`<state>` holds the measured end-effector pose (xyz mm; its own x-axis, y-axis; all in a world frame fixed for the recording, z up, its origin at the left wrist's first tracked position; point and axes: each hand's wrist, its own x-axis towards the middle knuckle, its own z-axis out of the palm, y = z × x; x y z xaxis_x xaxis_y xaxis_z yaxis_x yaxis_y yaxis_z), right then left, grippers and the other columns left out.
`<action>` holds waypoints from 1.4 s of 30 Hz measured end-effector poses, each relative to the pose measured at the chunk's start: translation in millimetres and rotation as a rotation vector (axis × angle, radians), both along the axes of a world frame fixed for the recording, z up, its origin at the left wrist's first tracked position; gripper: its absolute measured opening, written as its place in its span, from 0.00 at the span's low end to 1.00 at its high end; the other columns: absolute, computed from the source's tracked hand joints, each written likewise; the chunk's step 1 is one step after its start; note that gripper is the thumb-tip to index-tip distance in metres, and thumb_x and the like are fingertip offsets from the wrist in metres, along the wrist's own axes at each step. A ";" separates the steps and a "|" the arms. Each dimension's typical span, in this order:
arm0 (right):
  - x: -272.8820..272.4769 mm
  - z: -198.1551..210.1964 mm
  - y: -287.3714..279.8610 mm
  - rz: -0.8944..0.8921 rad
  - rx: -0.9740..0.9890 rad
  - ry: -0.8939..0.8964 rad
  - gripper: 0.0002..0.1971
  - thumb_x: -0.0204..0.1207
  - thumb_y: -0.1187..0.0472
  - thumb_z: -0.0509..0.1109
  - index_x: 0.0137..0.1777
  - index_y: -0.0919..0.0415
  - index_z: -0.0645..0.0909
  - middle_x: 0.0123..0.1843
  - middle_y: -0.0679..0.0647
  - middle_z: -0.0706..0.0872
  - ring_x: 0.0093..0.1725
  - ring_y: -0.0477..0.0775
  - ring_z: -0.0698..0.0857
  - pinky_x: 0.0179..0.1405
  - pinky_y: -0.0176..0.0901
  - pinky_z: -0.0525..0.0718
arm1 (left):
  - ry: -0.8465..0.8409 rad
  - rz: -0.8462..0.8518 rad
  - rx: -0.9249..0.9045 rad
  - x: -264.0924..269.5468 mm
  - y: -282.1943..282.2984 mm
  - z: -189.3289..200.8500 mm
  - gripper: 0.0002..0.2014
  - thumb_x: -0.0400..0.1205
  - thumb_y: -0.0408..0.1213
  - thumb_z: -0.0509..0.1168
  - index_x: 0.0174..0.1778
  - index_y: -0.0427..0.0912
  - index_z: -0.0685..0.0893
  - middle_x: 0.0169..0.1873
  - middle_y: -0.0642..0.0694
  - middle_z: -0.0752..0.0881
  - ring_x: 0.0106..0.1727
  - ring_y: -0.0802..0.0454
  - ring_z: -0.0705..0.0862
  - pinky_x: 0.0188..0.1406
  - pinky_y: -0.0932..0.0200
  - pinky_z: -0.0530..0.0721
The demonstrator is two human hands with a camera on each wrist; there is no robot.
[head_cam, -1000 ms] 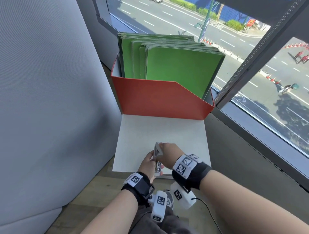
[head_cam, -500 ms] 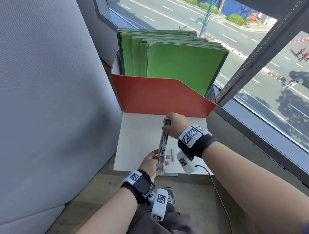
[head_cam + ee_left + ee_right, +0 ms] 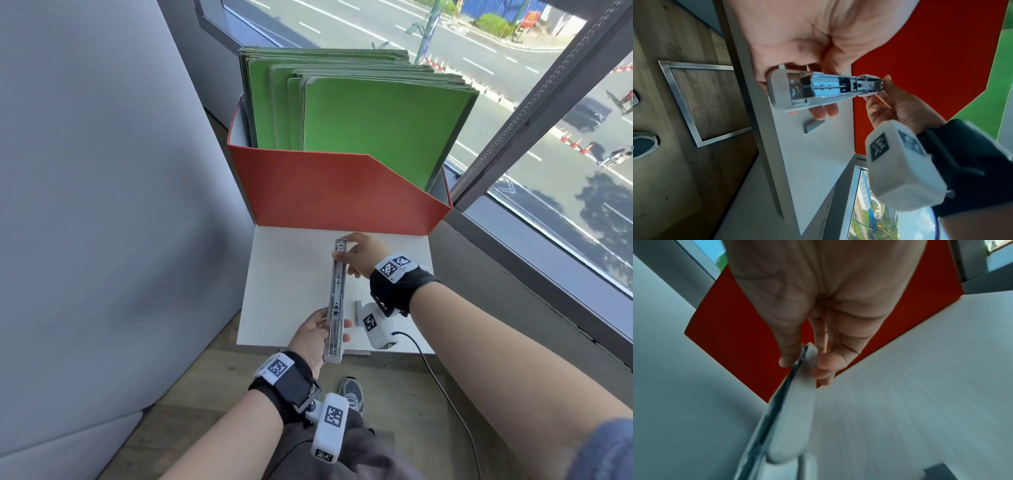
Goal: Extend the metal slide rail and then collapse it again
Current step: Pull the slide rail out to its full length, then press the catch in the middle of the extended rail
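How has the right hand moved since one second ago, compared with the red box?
Yes. The right hand, pinching the slide rail's far end, moved away from the left hand, toward the red box.

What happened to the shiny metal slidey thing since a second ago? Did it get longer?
Yes. The silver metal slide rail got much longer: the right hand, pinching its far end, pulled away toward the red cardboard box. The left hand kept gripping the near end in about the same spot. The box, its green folders and the white table stayed put.
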<state>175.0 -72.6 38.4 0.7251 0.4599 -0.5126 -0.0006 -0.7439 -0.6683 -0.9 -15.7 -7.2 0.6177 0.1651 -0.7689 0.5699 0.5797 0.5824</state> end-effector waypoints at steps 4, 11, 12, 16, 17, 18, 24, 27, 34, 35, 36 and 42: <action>-12.2 -14.4 -28.8 0.001 -0.025 0.004 0.22 0.78 0.51 0.69 0.70 0.56 0.74 0.49 0.59 0.90 0.33 0.52 0.85 0.29 0.38 0.80 | -0.012 0.018 0.026 4.9 2.6 2.5 0.22 0.80 0.20 0.47 0.53 0.47 0.82 0.40 0.44 0.90 0.33 0.49 0.87 0.36 0.55 0.80; -48.9 -48.7 -63.1 0.188 -0.260 -0.073 0.25 0.70 0.62 0.76 0.67 0.53 0.76 0.57 0.54 0.78 0.47 0.48 0.76 0.52 0.39 0.79 | -0.005 0.053 0.014 15.1 5.4 5.3 0.18 0.81 0.23 0.49 0.51 0.47 0.80 0.41 0.42 0.89 0.37 0.46 0.85 0.36 0.54 0.78; -51.5 -52.1 -63.9 0.185 -0.250 -0.091 0.24 0.69 0.62 0.77 0.65 0.55 0.78 0.57 0.55 0.77 0.46 0.48 0.76 0.52 0.39 0.79 | -0.002 0.063 0.008 16.4 4.7 5.3 0.18 0.81 0.23 0.49 0.52 0.46 0.80 0.41 0.41 0.89 0.37 0.46 0.85 0.35 0.55 0.79; -56.4 -60.6 -64.8 0.149 -0.225 -0.127 0.16 0.67 0.65 0.77 0.55 0.60 0.81 0.55 0.56 0.77 0.44 0.51 0.77 0.47 0.39 0.77 | 0.003 0.082 0.000 21.3 1.8 4.3 0.18 0.81 0.22 0.48 0.58 0.43 0.77 0.41 0.39 0.87 0.39 0.48 0.84 0.35 0.57 0.79; -56.0 -60.6 -64.8 0.139 -0.212 -0.127 0.15 0.66 0.66 0.78 0.53 0.60 0.81 0.53 0.55 0.77 0.43 0.52 0.77 0.46 0.39 0.76 | 0.003 0.081 0.000 21.8 1.3 4.2 0.18 0.81 0.21 0.48 0.58 0.43 0.77 0.40 0.39 0.87 0.40 0.48 0.84 0.36 0.58 0.79; -54.6 -60.5 -64.9 0.123 -0.188 -0.125 0.14 0.66 0.67 0.77 0.51 0.60 0.81 0.50 0.54 0.77 0.43 0.53 0.78 0.44 0.39 0.76 | 0.003 0.078 -0.001 21.9 0.9 4.3 0.18 0.81 0.21 0.48 0.57 0.43 0.77 0.40 0.39 0.87 0.41 0.49 0.84 0.37 0.59 0.80; -44.5 -45.8 -71.0 -0.054 0.007 -0.033 0.08 0.68 0.69 0.73 0.36 0.56 0.79 0.36 0.54 0.90 0.37 0.55 0.88 0.39 0.46 0.86 | 0.010 0.050 0.009 21.1 -0.4 2.0 0.17 0.81 0.23 0.50 0.51 0.46 0.80 0.40 0.42 0.88 0.42 0.50 0.82 0.41 0.57 0.78; -40.7 -24.1 -68.9 -0.140 0.195 0.023 0.05 0.70 0.70 0.74 0.41 0.64 0.80 0.40 0.65 0.92 0.38 0.58 0.90 0.46 0.53 0.89 | 0.018 0.046 0.017 21.8 -0.5 0.6 0.17 0.82 0.24 0.50 0.49 0.46 0.81 0.40 0.43 0.88 0.41 0.50 0.81 0.40 0.56 0.76; -53.2 0.5 -48.5 -0.055 0.269 0.001 0.07 0.68 0.69 0.76 0.39 0.60 0.81 0.41 0.65 0.91 0.37 0.58 0.91 0.47 0.56 0.91 | 0.029 0.027 0.051 23.9 -2.3 -4.1 0.15 0.83 0.26 0.52 0.47 0.49 0.81 0.40 0.44 0.89 0.43 0.51 0.81 0.46 0.53 0.73; -54.1 -0.6 -47.1 -0.040 0.250 -0.016 0.08 0.68 0.68 0.76 0.38 0.57 0.81 0.40 0.63 0.91 0.38 0.58 0.91 0.47 0.57 0.91 | 0.027 0.029 0.053 24.0 -2.2 -4.2 0.16 0.83 0.26 0.52 0.46 0.49 0.81 0.40 0.44 0.89 0.42 0.51 0.81 0.43 0.54 0.74; -55.1 -1.0 -46.1 -0.027 0.235 -0.030 0.09 0.68 0.68 0.76 0.37 0.54 0.80 0.40 0.62 0.91 0.38 0.58 0.91 0.46 0.57 0.91 | 0.023 0.033 0.055 24.1 -2.0 -3.9 0.16 0.83 0.26 0.51 0.46 0.49 0.81 0.40 0.43 0.89 0.42 0.51 0.81 0.41 0.55 0.75; -61.4 0.7 -43.0 0.056 0.161 -0.107 0.07 0.69 0.68 0.74 0.39 0.57 0.81 0.34 0.54 0.89 0.32 0.50 0.86 0.37 0.41 0.86 | 0.013 0.032 0.054 24.8 -3.0 -4.9 0.17 0.81 0.25 0.52 0.43 0.48 0.83 0.38 0.44 0.89 0.41 0.51 0.81 0.43 0.54 0.75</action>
<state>113.6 -115.6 39.1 0.7428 0.5707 -0.3501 0.1151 -0.6240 -0.7729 23.9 -18.7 -12.2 0.6016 0.2261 -0.7661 0.5588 0.5662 0.6059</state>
